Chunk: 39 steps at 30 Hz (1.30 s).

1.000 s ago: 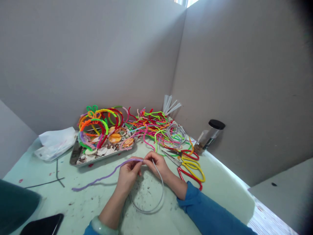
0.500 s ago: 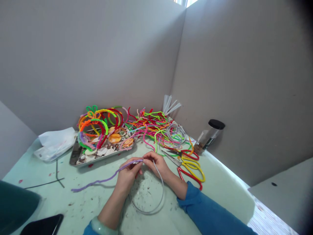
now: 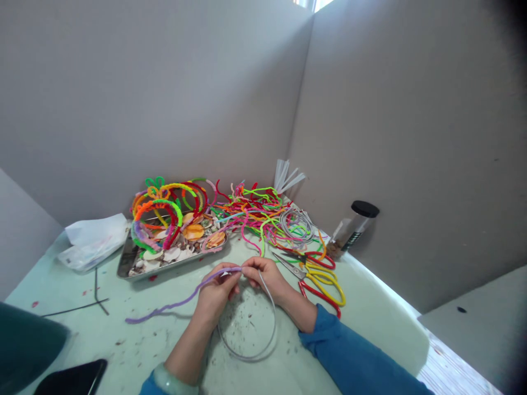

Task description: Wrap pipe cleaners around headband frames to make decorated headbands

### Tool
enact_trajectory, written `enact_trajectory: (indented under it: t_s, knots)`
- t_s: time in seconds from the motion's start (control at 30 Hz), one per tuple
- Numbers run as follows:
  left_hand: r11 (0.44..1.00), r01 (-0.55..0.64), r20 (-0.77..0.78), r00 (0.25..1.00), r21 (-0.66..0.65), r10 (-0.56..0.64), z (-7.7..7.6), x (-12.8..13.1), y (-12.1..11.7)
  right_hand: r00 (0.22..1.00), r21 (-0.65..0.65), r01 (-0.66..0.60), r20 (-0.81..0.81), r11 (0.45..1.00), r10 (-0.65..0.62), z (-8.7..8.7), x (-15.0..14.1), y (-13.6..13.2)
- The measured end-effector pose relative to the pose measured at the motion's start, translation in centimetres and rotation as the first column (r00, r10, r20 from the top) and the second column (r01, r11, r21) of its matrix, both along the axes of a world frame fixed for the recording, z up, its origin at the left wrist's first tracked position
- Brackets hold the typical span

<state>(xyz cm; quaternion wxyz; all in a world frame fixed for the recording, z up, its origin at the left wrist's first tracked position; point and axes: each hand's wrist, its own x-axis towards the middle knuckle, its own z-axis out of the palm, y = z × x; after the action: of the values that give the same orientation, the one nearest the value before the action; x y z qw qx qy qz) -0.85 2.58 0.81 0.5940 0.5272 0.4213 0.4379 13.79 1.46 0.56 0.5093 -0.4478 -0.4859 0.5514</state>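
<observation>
Above the middle of the table, my left hand [image 3: 217, 286] pinches a purple pipe cleaner [image 3: 177, 303], whose free tail runs out to the left. My right hand [image 3: 263, 277] is closed with its fingertips on the pipe cleaner's right end, meeting the left fingertips. A grey wire ring [image 3: 247, 359] loops below both hands, and its upper ends run up into the fingers. How the pipe cleaner and the wire join is hidden by the fingers.
Behind my hands, a metal tray [image 3: 173, 269] holds shells and pipe-cleaner hoops [image 3: 177, 211]. Loose pipe cleaners [image 3: 247, 208] and a wire coil [image 3: 296, 225] lie beside it. Scissors [image 3: 325, 282] rest right, near a black-lidded jar [image 3: 349, 233]. A phone [image 3: 74, 378] lies front left.
The tail of the purple pipe cleaner has shifted slightly to the right. My right hand has dipped a little; both hands keep their pinch.
</observation>
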Motion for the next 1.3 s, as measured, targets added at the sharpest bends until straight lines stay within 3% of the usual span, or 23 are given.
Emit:
enact_trajectory:
  t_s: [0.17,0.47,0.7,1.3]
  knots:
    - [1.0,-0.009,0.021,1.0,-0.022,0.01,0.5,0.2,-0.2,0.996,-0.045,-0.052,-0.075,0.998,0.048,0.7,0.1,-0.2]
    - [1.0,0.023,0.07,0.997,-0.013,-0.022,0.8,0.2,-0.5,0.984,-0.065,-0.084,-0.164,0.994,0.072,0.6,-0.1,-0.2]
    - [0.998,0.047,0.13,0.991,-0.032,-0.042,1.0,0.1,-0.6,0.98,-0.037,-0.095,-0.178,0.995,0.087,0.5,0.0,-0.2]
    - [0.997,0.035,0.083,0.996,-0.065,-0.029,1.3,0.1,-0.7,0.984,-0.012,-0.086,-0.158,0.996,0.082,0.2,0.1,-0.2]
